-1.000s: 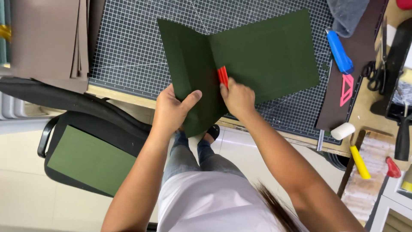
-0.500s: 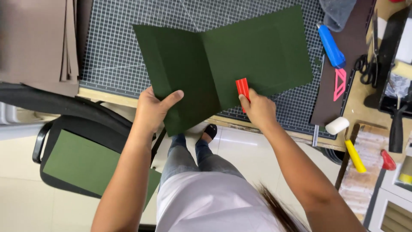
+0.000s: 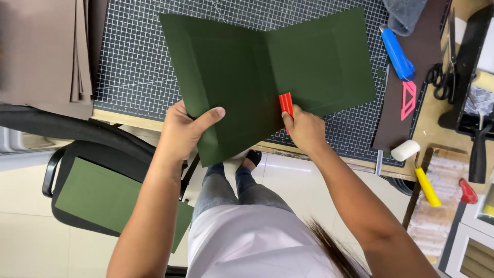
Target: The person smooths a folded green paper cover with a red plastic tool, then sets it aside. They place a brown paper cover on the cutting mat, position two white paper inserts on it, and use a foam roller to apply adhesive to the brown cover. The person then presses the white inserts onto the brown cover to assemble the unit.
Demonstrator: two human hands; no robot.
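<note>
Left hand pinches folded dark green card at 7 o'clock edge; right hand closed round red tool at centre crease.

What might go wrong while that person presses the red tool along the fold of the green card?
The green card is held half off the cutting mat by the left hand alone, so it could flex and the crease wander. The red tool in the right hand might slip off the fold and scuff the surface.
</note>
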